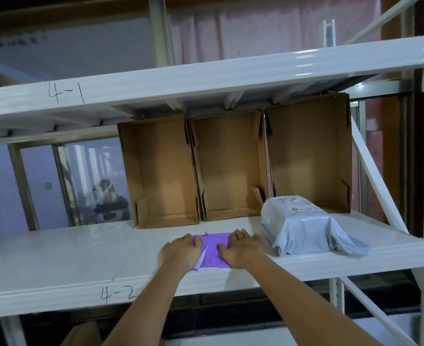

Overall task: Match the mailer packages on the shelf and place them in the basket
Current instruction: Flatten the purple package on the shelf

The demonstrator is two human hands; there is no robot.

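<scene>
Head view looks slightly up at a white metal shelf (68, 248) with "4-2" handwritten on its front lip and "4-1" on the beam above. Both bare arms reach up from below, and the two hands press down on a flat purple mailer (212, 248) lying near the front edge of the shelf, about midway along it. The left hand (182, 252) covers the mailer's left side, palm down with fingers spread flat; the right hand (242, 248) covers its right side the same way. Neither grip is closed around the package: both hands lie flat on it, released rather than clenched. A pale crease or strip runs diagonally across the purple plastic between the hands. Just beside the right hand, to its right, sits a bulky grey mailer package (298, 224), its loose plastic flap trailing toward the shelf's front right corner; it does not touch the purple one. Behind them, three open cardboard boxes (230, 166) stand side by side with their open faces toward the viewer, touching each other, the rightmost directly behind the grey package. Through the shelving at left, a seated person (111, 204) shows behind glass.
</scene>
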